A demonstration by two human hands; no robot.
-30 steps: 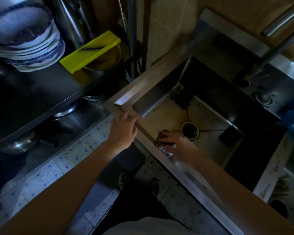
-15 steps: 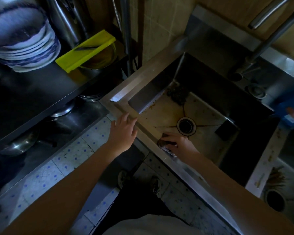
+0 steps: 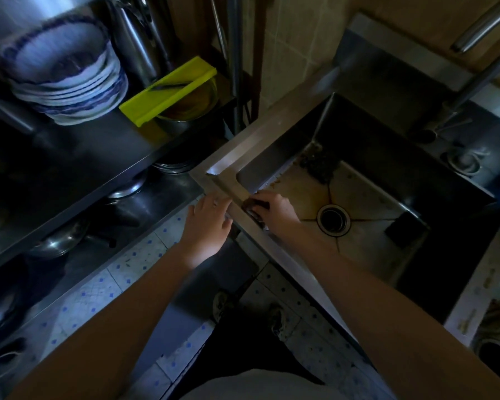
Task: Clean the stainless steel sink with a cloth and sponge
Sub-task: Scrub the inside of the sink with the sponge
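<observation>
One sink [image 3: 260,145], one sponge [image 3: 254,207], two hands, one stack of bowls [image 3: 67,79], one yellow board [image 3: 168,92], one drain [image 3: 333,220].

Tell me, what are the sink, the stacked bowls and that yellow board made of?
Sink: brushed steel, judging by its grey streaky sheen. Stacked bowls: probably glazed ceramic, white with blue patterns and a gloss. Yellow board: likely plastic, being uniformly bright and matte, though the dim light leaves that open.

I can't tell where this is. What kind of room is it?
Most likely a kitchen. There is a steel sink with a drain, a stack of bowls on a metal shelf, and pans below it.
</observation>
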